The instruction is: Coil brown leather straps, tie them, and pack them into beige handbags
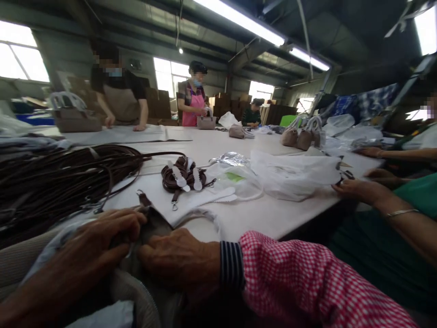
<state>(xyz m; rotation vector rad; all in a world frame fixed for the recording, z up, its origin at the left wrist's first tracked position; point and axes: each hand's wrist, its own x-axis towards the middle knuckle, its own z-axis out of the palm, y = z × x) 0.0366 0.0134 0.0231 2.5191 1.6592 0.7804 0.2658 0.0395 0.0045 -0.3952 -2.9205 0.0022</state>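
A grey-brown bag (pixel 155 223) lies close in front of me at the bottom of the head view, its zipper edge and light lining showing. My left hand (pixel 102 241) grips its upper edge from the left, thumb against the fingers. Close beside it, my right hand (pixel 179 253) has its fingers curled on the bag's opening; the fingertips are hidden. A short dark tab with a metal ring (pixel 143 198) stands up just beyond my left fingers. A light bag handle (pixel 201 216) curves over the table behind my right hand.
Dark straps (pixel 68 177) are heaped at left, with a coiled strap bundle (pixel 182 175) on the white table (pixel 246 218). Plastic bags (pixel 293 173) lie right of centre. Finished handbags (pixel 300 136) stand farther back. A co-worker's hand (pixel 362 189) is at right; other people stand across the table.
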